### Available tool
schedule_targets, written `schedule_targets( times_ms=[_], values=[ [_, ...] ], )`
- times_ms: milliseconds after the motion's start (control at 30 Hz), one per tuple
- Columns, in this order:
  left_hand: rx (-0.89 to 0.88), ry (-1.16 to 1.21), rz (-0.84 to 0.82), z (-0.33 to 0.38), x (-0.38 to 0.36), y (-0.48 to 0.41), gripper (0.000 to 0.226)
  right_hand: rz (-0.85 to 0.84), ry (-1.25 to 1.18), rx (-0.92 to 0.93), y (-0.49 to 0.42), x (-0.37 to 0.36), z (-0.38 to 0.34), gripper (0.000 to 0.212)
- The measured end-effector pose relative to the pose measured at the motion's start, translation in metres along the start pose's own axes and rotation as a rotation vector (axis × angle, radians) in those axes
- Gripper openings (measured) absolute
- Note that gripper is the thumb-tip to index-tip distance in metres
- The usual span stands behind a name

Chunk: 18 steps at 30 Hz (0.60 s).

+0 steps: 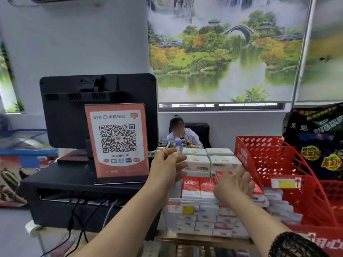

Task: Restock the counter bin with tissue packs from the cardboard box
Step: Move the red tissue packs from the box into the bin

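My right hand (233,186) spreads straight fingers over the glossy red-and-white tissue packs (199,187) standing atop the clear plastic bin (170,221), whose see-through front shows rows of small white rectangular packs; I cannot tell if I touch them. My left hand (167,169) hangs relaxed, fingers apart, holding nothing. Farther back sit pale, blocky tissue bundles (197,161) beside a red perforated plastic rack (274,164).

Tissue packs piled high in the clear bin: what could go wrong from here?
The red tissue packs rise above the rim of the clear bin, so a nudge from the right hand might tip them out. The left hand is close to the QR code sign and a small bottle, and could knock either over.
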State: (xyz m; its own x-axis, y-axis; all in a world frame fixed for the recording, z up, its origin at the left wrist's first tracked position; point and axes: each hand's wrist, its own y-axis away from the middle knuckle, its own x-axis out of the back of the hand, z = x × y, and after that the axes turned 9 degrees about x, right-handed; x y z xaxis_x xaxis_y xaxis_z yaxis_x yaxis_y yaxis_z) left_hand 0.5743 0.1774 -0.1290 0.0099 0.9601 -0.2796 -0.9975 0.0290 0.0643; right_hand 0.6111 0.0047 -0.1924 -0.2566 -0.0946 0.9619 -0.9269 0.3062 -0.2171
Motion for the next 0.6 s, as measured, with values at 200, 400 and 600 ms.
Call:
schedule_targets(
  times_ms=[200, 400, 600],
  values=[
    [0.004, -0.015, 0.029, -0.003, 0.002, 0.005, 0.014, 0.062, 0.016, 0.028, 0.005, 0.006, -0.001, 0.054],
    [0.005, -0.019, 0.085, -0.002, 0.009, 0.019, 0.016, 0.231, -0.443, 0.180, 0.024, 0.040, -0.024, 0.053],
    [0.043, -0.093, 0.183, -0.026, 0.035, 0.044, 0.015, 0.107, -0.992, 0.474, 0.072, 0.043, -0.042, 0.048]
  ],
)
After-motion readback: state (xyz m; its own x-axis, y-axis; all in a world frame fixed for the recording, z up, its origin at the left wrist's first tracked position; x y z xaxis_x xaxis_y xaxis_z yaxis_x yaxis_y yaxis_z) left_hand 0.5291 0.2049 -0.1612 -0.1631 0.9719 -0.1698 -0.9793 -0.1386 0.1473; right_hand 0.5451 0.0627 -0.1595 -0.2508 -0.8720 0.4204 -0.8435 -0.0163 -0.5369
